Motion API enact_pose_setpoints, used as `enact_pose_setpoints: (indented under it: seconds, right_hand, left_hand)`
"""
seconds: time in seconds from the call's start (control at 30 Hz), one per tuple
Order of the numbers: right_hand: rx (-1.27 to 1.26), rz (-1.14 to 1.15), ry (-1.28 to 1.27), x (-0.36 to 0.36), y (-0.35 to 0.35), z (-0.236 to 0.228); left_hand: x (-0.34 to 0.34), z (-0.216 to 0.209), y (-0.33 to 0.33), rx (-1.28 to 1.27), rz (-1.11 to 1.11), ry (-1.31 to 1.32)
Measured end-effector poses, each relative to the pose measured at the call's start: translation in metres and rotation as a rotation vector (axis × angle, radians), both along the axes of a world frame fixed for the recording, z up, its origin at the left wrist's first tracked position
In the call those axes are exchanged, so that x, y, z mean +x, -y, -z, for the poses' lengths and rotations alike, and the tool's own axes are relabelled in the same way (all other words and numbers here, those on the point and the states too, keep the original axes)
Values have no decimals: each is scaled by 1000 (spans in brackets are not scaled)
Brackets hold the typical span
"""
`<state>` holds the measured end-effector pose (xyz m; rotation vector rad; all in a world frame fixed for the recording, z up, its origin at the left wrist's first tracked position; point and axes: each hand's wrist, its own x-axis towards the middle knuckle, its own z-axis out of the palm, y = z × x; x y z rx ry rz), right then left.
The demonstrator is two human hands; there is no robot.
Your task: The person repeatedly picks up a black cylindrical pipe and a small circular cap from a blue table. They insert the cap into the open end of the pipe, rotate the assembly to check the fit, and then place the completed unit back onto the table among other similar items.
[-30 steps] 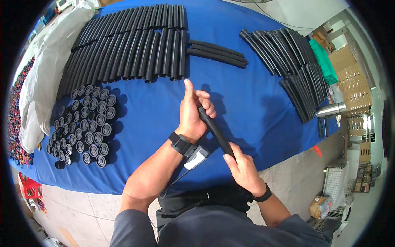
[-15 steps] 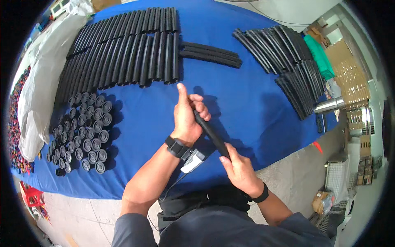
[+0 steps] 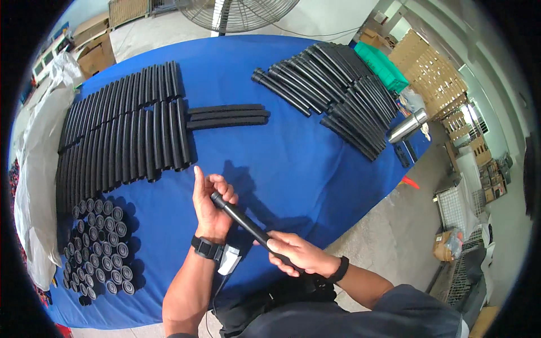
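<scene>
A black tube (image 3: pixel 249 224) slants between my hands, its upper end thicker and capped. My right hand (image 3: pixel 298 252) is closed round the lower part of it. Against the upper end, my left hand (image 3: pixel 211 211) has its fingers curled behind the tube and its thumb pointing up. Ahead and to the left lie rows of plain black tubes (image 3: pixel 131 138), close together. Below those rows stands a cluster of round black caps (image 3: pixel 100 248) with ringed tops. A fan of black tubes with wider ends (image 3: pixel 315 79) is stacked at the far right.
A blue cloth (image 3: pixel 225 152) covers the table. Several black tubes (image 3: pixel 228 117) lie sideways in its middle. White plastic sheeting (image 3: pixel 36 191) drapes the left edge. A metal flask (image 3: pixel 408 125) and a green crate (image 3: pixel 382 66) stand at the right. Beyond the table is a large fan (image 3: pixel 239 14).
The view has turned, so the table appears shifted left and lower. The tube's capped upper end now shows at my left hand. My right hand has changed its hold, fingers now wrapped under the tube.
</scene>
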<state>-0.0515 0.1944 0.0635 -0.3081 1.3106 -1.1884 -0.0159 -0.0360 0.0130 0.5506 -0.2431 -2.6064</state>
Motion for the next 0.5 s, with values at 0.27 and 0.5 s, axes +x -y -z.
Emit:
enact_pose_setpoints:
  seconds: [0.27, 0.5]
  right_hand:
    - [-108, -74, -1170, 0, -13, 24]
    - [15, 80, -65, -18, -24, -14]
  left_hand:
    - [0, 2, -3, -115, -43, 30]
    - [0, -7, -8, -903, 246, 313]
